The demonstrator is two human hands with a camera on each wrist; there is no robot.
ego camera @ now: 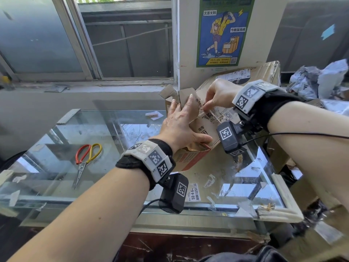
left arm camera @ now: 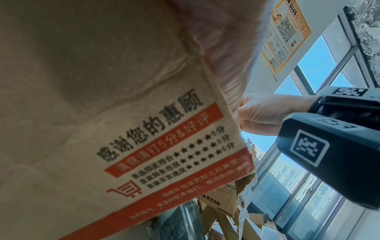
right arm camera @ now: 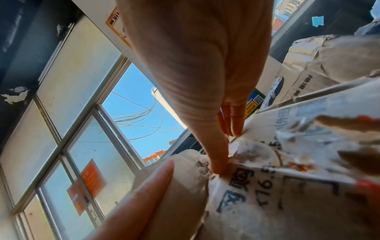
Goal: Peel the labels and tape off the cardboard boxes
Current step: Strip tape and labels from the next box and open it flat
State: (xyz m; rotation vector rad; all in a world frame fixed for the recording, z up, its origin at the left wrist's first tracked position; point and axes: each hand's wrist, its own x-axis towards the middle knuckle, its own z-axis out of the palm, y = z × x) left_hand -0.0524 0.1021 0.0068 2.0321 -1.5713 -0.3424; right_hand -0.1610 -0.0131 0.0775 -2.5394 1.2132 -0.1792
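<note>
A small cardboard box (ego camera: 205, 127) with red print (left arm camera: 164, 146) is held tilted above the glass table. My left hand (ego camera: 181, 123) holds it from the left, fingers laid over the top flap and thumb hooked round the near edge. My right hand (ego camera: 217, 95) reaches in from the right with its fingers curled. Its fingertips (right arm camera: 218, 167) pinch at the edge of clear tape (ego camera: 217, 115) stuck across the box's printed face (right arm camera: 257, 194). Torn, whitish paper fibres show around that spot. A left finger (right arm camera: 144, 194) lies along the box just beside it.
Red and yellow scissors (ego camera: 86, 159) lie on the glass table (ego camera: 113, 186) to the left. Peeled labels (ego camera: 194, 192) and tape scraps sit near the front edge. A bigger labelled box (ego camera: 260, 72) stands behind, crumpled plastic bags (ego camera: 321, 80) to the right, a window sill beyond.
</note>
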